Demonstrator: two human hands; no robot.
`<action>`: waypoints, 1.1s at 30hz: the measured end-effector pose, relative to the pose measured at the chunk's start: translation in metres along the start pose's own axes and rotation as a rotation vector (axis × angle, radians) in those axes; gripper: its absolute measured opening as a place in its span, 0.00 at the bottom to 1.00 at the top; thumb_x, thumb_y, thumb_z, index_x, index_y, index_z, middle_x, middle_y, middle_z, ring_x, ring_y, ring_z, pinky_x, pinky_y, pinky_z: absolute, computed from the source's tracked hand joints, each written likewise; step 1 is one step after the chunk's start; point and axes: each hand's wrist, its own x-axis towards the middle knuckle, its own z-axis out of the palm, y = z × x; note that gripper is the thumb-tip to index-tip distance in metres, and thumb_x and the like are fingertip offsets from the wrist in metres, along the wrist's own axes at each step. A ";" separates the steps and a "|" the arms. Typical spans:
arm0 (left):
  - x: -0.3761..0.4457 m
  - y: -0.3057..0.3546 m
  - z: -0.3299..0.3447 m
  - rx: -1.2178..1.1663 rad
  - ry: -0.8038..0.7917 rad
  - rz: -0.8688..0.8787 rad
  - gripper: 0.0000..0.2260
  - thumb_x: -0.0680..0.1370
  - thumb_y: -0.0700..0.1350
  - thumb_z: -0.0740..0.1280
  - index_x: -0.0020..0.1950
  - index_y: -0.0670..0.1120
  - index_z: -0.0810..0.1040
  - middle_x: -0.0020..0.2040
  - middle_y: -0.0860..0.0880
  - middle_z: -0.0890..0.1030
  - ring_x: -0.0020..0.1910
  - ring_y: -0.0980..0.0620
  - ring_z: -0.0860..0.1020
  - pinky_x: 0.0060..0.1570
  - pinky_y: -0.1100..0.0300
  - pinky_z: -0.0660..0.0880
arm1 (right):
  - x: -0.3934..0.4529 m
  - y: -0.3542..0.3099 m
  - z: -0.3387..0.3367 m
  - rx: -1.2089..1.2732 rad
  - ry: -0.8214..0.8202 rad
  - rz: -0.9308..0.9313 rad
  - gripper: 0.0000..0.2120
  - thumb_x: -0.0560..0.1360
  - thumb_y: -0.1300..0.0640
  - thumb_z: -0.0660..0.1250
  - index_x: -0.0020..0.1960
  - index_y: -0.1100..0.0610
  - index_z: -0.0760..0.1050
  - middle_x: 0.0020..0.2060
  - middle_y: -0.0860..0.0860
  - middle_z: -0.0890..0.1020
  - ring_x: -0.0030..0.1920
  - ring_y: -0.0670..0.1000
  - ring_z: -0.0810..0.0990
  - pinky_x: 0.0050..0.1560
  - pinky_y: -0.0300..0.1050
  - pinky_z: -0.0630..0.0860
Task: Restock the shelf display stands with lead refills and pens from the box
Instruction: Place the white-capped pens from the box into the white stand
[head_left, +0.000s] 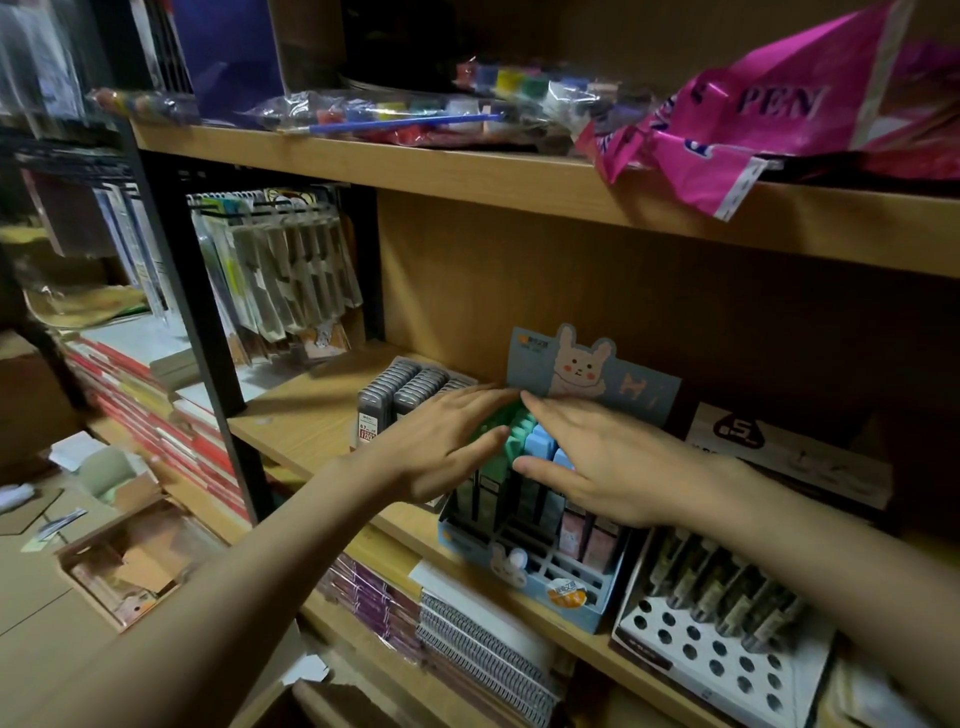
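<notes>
**Both hands on the rabbit stand's pen tops**

Head view: I see both hands stretched out over the blue rabbit stand that sits at the near edge of the middle shelf. My left hand lies flat, fingers straight and slightly spread, its grip apart, resting on the green pens at the left of the stand. My right hand is likewise flat, grip apart, fingers pointing left and far, covering the blue pens; its fingertips reach the foot of the stand's backing card with the rabbit picture. Neither hand curls round anything. The stand's near slots show as bare grid holes, with pink pens standing at its right.

Just left of the stand, touching or nearly so, a tray of grey lead refills stands in close rows. To the right, near, a white stand holds dark pens in its far rows and open holes in front. A box lies on the floor far down at the left. On the upper shelf lies a pink bag printed "PEN", with paint pots to its left.
</notes>
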 end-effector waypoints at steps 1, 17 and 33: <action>-0.001 -0.001 0.001 -0.011 0.005 -0.005 0.24 0.83 0.55 0.53 0.78 0.48 0.58 0.76 0.48 0.65 0.74 0.54 0.62 0.70 0.62 0.57 | 0.001 -0.001 -0.001 0.000 -0.002 0.001 0.40 0.77 0.32 0.48 0.80 0.54 0.45 0.79 0.50 0.56 0.77 0.48 0.54 0.77 0.45 0.54; -0.017 0.024 -0.005 0.121 0.001 0.143 0.25 0.82 0.60 0.51 0.79 0.58 0.52 0.78 0.60 0.50 0.75 0.67 0.44 0.69 0.71 0.37 | -0.069 0.005 -0.002 -0.123 0.062 0.025 0.38 0.74 0.31 0.35 0.78 0.49 0.36 0.77 0.45 0.39 0.74 0.39 0.38 0.71 0.36 0.35; -0.036 0.084 0.024 0.234 -0.073 0.138 0.27 0.81 0.63 0.47 0.78 0.60 0.43 0.77 0.60 0.42 0.76 0.60 0.37 0.72 0.62 0.30 | -0.157 0.019 -0.007 -0.148 0.045 0.153 0.36 0.76 0.33 0.35 0.79 0.48 0.38 0.78 0.44 0.41 0.76 0.41 0.39 0.74 0.40 0.37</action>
